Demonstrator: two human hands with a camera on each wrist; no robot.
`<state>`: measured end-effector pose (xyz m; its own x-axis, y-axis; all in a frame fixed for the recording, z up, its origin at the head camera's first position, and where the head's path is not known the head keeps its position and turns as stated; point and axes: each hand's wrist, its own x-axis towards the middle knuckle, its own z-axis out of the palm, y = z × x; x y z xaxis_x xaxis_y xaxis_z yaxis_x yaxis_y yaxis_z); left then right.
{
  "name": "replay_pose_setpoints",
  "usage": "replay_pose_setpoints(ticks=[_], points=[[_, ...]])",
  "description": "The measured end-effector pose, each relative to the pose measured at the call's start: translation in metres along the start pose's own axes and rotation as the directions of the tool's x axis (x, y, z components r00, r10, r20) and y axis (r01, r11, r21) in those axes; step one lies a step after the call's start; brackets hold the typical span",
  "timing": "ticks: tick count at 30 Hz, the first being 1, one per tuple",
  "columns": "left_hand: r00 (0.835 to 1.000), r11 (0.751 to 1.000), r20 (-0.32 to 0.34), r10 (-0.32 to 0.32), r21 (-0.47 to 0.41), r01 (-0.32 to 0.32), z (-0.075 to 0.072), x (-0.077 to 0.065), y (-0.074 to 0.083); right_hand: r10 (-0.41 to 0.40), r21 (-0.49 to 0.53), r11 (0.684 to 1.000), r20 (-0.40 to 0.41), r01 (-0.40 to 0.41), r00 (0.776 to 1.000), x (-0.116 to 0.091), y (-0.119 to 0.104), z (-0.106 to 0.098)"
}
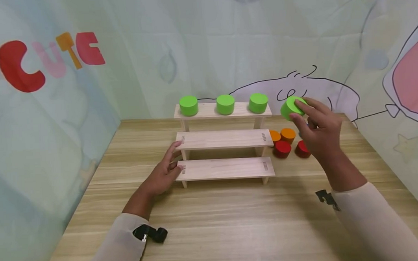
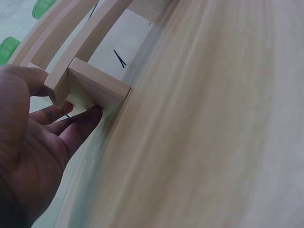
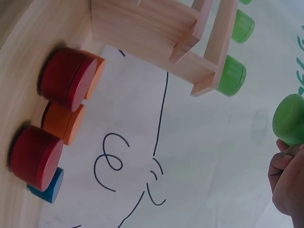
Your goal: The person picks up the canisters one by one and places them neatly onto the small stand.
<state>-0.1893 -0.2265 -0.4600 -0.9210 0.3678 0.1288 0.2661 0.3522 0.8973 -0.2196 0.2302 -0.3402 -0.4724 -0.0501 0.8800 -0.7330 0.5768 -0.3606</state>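
A pale wooden three-step stand [image 1: 226, 168] is on the table, with three green round blocks [image 1: 225, 104] spaced along its top step. The left hand [image 1: 164, 173] is at the stand's left end. In the left wrist view its thumb lies over the lowest step's end [image 2: 58, 88] and its fingertips touch the side support [image 2: 97, 85]. Raised to the right of the top step, the right hand [image 1: 320, 124] pinches another green round block [image 1: 293, 108] between thumb and fingers. That block is tilted and held in the air.
On the table right of the stand, two orange blocks [image 1: 288, 135] and two red blocks [image 1: 282, 149] stand close together. A blue block [image 3: 49, 186] shows behind a red one in the right wrist view. A printed cloth [image 1: 149, 70] rises behind the table.
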Motion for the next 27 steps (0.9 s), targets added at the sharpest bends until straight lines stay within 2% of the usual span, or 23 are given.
replay_pose_setpoints(ticks=[6, 13, 20, 24, 27], points=[[1.000, 1.000, 0.006, 0.004, -0.011, -0.004, 0.001, 0.001, 0.000, -0.003, 0.031, 1.000, 0.031, 0.002, 1.000, 0.006, -0.013, 0.012], [1.000, 1.000, -0.006, -0.003, 0.007, 0.003, -0.001, -0.002, 0.000, -0.047, 0.105, 0.994, 0.081, 0.038, 0.996, 0.012, -0.030, 0.037], [1.000, 1.000, -0.005, 0.007, -0.003, -0.007, -0.001, -0.003, 0.001, -0.094, 0.097, 0.992, 0.151, 0.080, 0.984, 0.014, -0.048, 0.063], [1.000, 1.000, -0.006, 0.000, -0.002, 0.000, -0.001, -0.003, 0.001, -0.052, 0.110, 0.993, 0.164, 0.034, 0.985, 0.015, -0.058, 0.075], [1.000, 1.000, -0.009, -0.003, 0.001, 0.003, -0.002, -0.004, 0.002, 0.036, 0.135, 0.989, 0.195, -0.063, 0.980, 0.014, -0.065, 0.084]])
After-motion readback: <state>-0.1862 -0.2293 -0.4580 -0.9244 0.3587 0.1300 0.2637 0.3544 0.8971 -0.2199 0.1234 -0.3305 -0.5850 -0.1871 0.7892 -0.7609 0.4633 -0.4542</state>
